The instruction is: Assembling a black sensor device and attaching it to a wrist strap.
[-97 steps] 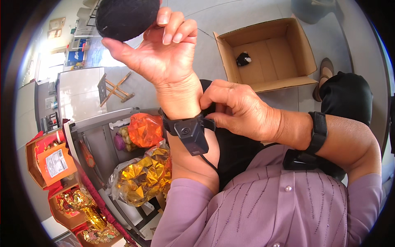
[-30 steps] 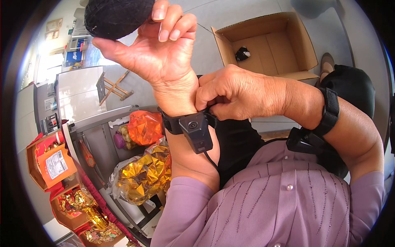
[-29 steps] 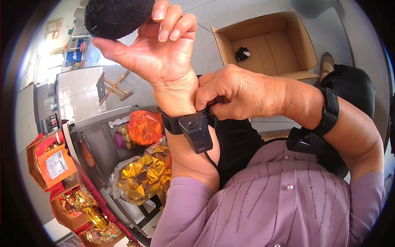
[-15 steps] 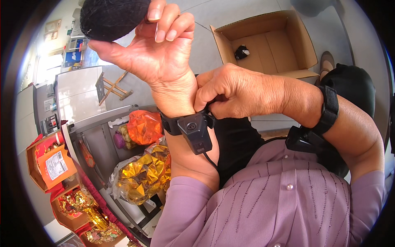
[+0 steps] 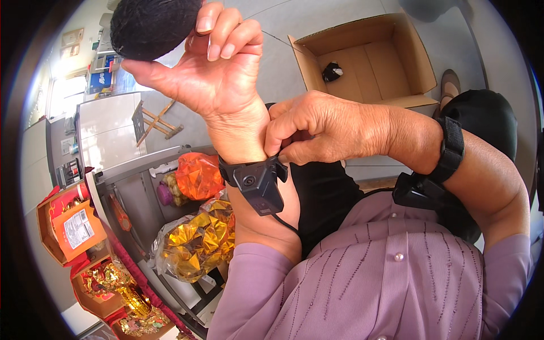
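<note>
My left hand (image 5: 226, 79) is raised at the upper left, palm toward me. A smooth black rounded object (image 5: 153, 28) sits between its thumb and fingers, partly cut off by the top edge; the index finger is hidden. Round my left wrist is a black strap with a small black camera (image 5: 258, 187) and a cable. My right hand (image 5: 323, 127) reaches across and pinches the black wrist strap (image 5: 280, 167) at its inner side; its fingertips partly hide the strap. Another black strap (image 5: 452, 144) with a dark device (image 5: 416, 192) is on my right forearm.
A cardboard box (image 5: 396, 102) stands on the floor ahead, with a small black-and-white item (image 5: 332, 71) inside. At left, a grey tray (image 5: 141, 192) holds an orange bag (image 5: 198, 175) and gold foil pieces (image 5: 195, 241). Red boxes (image 5: 51, 226) and a folding stool (image 5: 156, 122) lie beyond.
The camera on my left wrist has turned to the left. My left hand has shifted slightly left, and my right fingertips have moved a little left with the strap.
</note>
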Demonstrator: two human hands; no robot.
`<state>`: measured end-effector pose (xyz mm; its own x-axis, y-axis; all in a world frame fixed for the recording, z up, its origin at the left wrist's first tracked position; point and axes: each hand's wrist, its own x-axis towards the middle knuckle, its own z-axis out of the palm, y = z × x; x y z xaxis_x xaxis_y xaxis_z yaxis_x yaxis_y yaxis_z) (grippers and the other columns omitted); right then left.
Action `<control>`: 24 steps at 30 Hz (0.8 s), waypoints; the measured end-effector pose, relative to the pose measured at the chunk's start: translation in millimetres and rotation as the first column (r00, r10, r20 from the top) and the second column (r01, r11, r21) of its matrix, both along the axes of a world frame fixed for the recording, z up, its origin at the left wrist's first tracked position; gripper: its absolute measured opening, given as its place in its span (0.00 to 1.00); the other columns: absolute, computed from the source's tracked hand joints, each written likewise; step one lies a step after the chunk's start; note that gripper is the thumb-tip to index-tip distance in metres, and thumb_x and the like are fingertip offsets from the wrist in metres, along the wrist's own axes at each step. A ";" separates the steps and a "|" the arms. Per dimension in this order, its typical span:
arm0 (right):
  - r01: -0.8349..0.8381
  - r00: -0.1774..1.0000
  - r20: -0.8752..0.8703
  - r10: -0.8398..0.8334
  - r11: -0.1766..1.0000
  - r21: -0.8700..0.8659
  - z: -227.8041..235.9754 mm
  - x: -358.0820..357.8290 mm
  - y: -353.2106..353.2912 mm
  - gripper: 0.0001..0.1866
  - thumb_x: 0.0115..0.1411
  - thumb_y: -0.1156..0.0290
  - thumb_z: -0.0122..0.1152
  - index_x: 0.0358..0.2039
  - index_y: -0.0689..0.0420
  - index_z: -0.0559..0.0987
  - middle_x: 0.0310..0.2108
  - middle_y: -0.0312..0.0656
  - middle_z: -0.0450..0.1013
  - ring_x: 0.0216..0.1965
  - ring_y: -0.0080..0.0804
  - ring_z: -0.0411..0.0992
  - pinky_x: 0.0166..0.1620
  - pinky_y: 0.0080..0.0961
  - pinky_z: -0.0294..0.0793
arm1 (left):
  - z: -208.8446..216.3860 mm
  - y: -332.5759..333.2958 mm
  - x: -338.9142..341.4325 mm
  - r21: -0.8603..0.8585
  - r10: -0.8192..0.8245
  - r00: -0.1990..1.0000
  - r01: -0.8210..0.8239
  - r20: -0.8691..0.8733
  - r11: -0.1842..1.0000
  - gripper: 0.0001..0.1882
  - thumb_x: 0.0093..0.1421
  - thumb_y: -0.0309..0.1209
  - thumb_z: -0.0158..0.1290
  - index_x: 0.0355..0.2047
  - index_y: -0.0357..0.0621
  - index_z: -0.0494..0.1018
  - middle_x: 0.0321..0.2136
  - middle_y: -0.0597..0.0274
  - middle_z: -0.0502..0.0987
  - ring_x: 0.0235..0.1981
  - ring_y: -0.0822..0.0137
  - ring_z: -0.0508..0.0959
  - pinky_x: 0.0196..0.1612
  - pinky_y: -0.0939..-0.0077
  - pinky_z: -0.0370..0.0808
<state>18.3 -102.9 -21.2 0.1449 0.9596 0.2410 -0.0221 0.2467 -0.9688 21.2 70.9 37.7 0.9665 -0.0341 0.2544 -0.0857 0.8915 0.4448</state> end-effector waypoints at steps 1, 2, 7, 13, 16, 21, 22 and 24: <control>0.008 1.000 0.010 -0.008 1.000 0.010 -0.5 0.0 -0.1 0.07 0.55 0.81 0.62 0.37 0.62 0.80 0.35 0.40 0.73 0.36 0.28 0.73 0.38 0.23 0.74 | 0.0 -0.1 0.1 -0.016 -0.003 1.000 0.003 -0.013 1.000 0.60 0.29 0.58 0.72 0.55 0.30 0.61 0.23 0.66 0.65 0.17 0.75 0.62 0.25 0.79 0.62; 0.009 1.000 0.010 -0.009 1.000 0.010 -1.5 -0.5 0.3 0.07 0.55 0.81 0.62 0.37 0.62 0.80 0.35 0.40 0.73 0.36 0.28 0.73 0.38 0.23 0.74 | -0.2 -0.3 0.2 -0.016 -0.004 1.000 0.004 -0.013 1.000 0.60 0.29 0.58 0.72 0.55 0.30 0.61 0.23 0.66 0.65 0.17 0.75 0.62 0.25 0.79 0.62; 0.043 0.998 0.049 -0.047 0.997 0.070 -6.6 -4.2 5.0 0.07 0.56 0.80 0.63 0.36 0.61 0.80 0.33 0.40 0.73 0.35 0.28 0.73 0.38 0.24 0.74 | -0.8 0.6 -0.2 -0.002 0.014 1.000 -0.014 0.000 1.000 0.60 0.29 0.59 0.72 0.56 0.31 0.61 0.23 0.66 0.65 0.17 0.75 0.62 0.25 0.79 0.62; 0.058 0.998 0.032 -0.059 0.998 0.024 -4.0 -5.5 3.5 0.07 0.56 0.80 0.62 0.37 0.60 0.79 0.32 0.39 0.72 0.35 0.28 0.73 0.39 0.24 0.74 | -0.6 0.8 -1.6 -0.034 -0.002 1.000 0.001 -0.024 0.999 0.60 0.29 0.59 0.72 0.55 0.30 0.61 0.23 0.66 0.65 0.17 0.75 0.62 0.25 0.79 0.62; 0.199 0.977 -0.091 -0.193 0.978 0.067 -8.3 -8.7 -1.5 0.06 0.53 0.78 0.61 0.33 0.61 0.78 0.26 0.41 0.74 0.29 0.29 0.72 0.34 0.27 0.73 | -0.8 1.9 0.4 -0.004 0.044 0.999 -0.044 -0.013 0.999 0.60 0.29 0.59 0.72 0.55 0.30 0.61 0.24 0.65 0.64 0.17 0.74 0.62 0.25 0.78 0.62; 0.201 0.967 -0.146 -0.207 0.978 -0.056 -2.4 -10.0 -13.5 0.08 0.53 0.75 0.63 0.35 0.61 0.77 0.28 0.41 0.75 0.29 0.27 0.72 0.34 0.27 0.73 | 0.8 8.0 0.4 0.026 0.118 0.993 -0.117 -0.024 0.993 0.59 0.31 0.59 0.72 0.55 0.30 0.61 0.25 0.64 0.64 0.19 0.73 0.63 0.26 0.77 0.62; 0.112 0.978 -0.164 -0.130 0.987 -0.117 1.7 -9.8 -16.1 0.09 0.54 0.74 0.64 0.35 0.61 0.77 0.27 0.41 0.75 0.29 0.27 0.72 0.33 0.27 0.73 | 0.8 8.6 1.3 0.055 0.161 0.986 -0.159 -0.035 0.986 0.58 0.32 0.59 0.71 0.55 0.30 0.61 0.25 0.63 0.65 0.19 0.72 0.63 0.26 0.76 0.62; 0.112 0.983 -0.126 -0.133 0.981 -0.158 6.5 -11.5 -16.8 0.09 0.54 0.73 0.64 0.35 0.61 0.77 0.26 0.40 0.75 0.28 0.26 0.72 0.33 0.27 0.73 | 0.4 5.5 4.3 0.079 0.148 0.989 -0.147 -0.010 0.986 0.58 0.34 0.62 0.69 0.54 0.30 0.61 0.26 0.63 0.65 0.20 0.72 0.62 0.26 0.75 0.62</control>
<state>6.7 -119.8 -14.7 0.2852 0.9561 0.0667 -0.1337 0.1086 -0.9850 25.5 76.3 38.1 0.9662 0.0902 0.2413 -0.2062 0.8323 0.5146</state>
